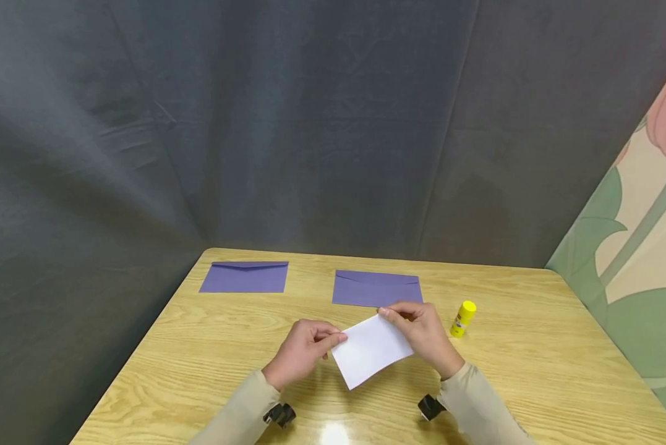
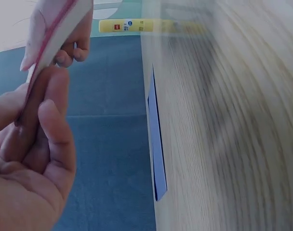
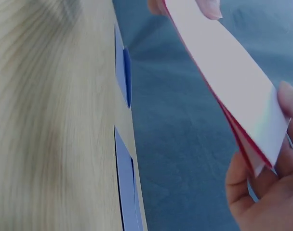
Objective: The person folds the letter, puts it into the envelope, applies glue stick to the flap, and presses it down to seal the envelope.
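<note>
Between both hands, above the table, is a folded sheet of paper (image 1: 373,353), its white face toward the head camera. Red edges and two layers of the folded sheet (image 3: 228,82) show in the right wrist view, the layers slightly apart at the near end. My left hand (image 1: 305,349) pinches its left edge with thumb and fingers. At its upper right corner, my right hand (image 1: 424,334) pinches it the same way. Just beyond the right hand lies a purple envelope (image 1: 377,288), flap side up. A yellow glue stick (image 1: 462,319) stands to that hand's right.
Another purple envelope (image 1: 245,278) lies near the far left corner of the wooden table (image 1: 199,352), its flap slightly raised. Dark grey cloth (image 1: 333,123) hangs behind and on the left. At the right is a flower-patterned cloth (image 1: 650,266).
</note>
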Demonstrator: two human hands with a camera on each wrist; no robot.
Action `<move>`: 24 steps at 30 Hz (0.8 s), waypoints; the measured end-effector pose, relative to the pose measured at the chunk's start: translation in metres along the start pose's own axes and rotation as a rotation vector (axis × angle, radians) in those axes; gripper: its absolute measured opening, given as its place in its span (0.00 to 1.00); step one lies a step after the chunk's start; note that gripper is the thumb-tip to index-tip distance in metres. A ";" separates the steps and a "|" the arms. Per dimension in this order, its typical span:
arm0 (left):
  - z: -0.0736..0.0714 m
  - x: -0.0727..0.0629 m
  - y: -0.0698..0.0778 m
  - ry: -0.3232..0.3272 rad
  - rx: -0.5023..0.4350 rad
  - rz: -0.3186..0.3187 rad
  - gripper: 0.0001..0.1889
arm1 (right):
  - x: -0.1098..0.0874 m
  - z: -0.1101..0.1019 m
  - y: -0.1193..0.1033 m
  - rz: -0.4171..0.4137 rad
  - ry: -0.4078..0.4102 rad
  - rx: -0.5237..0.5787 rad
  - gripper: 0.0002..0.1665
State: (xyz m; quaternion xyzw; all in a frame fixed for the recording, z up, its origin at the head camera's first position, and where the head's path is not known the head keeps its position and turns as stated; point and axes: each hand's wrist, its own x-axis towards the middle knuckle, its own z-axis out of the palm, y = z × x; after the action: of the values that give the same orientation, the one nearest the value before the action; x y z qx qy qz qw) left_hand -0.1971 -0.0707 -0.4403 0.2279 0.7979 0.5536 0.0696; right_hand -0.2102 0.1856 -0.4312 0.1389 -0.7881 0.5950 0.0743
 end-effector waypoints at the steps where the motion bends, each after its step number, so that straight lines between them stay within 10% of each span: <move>1: -0.001 0.000 -0.001 0.004 -0.001 0.002 0.10 | 0.000 -0.001 0.000 0.009 -0.003 0.012 0.10; 14: -0.013 0.001 -0.007 0.023 -0.041 0.035 0.09 | -0.001 -0.002 0.008 -0.066 0.051 0.069 0.11; 24: -0.022 0.006 -0.009 0.172 -0.075 0.033 0.11 | -0.003 -0.004 0.013 0.089 -0.060 0.023 0.12</move>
State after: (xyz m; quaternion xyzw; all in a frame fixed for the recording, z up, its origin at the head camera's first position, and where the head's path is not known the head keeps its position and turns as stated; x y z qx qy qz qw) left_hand -0.2127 -0.0893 -0.4394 0.1897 0.7757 0.6019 0.0001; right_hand -0.2111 0.1931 -0.4429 0.1227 -0.7884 0.6024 0.0224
